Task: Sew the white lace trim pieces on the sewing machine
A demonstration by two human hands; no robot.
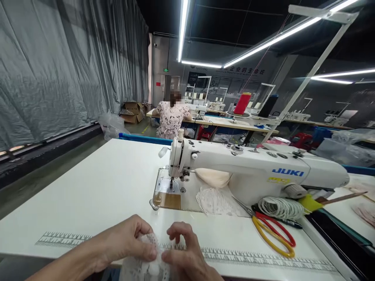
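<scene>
Overhead tube lights [183, 31] glare white and overexposed against a near-black ceiling [234, 17]. Worktop [117, 171] bright, evenly lit, shadows faint. Curtain [73, 70] at left shows a dull sheen. Wide-angle stretching noted towards the edges. Wall lettering [241, 71] soft; lace [137, 269] indistinct. Co-worker's head [175, 96] pixelated.

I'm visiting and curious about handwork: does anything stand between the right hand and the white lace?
Nothing visible does: the right hand is close beside the white lace, though whether it touches is unclear. The left hand pinches the lace.
</scene>
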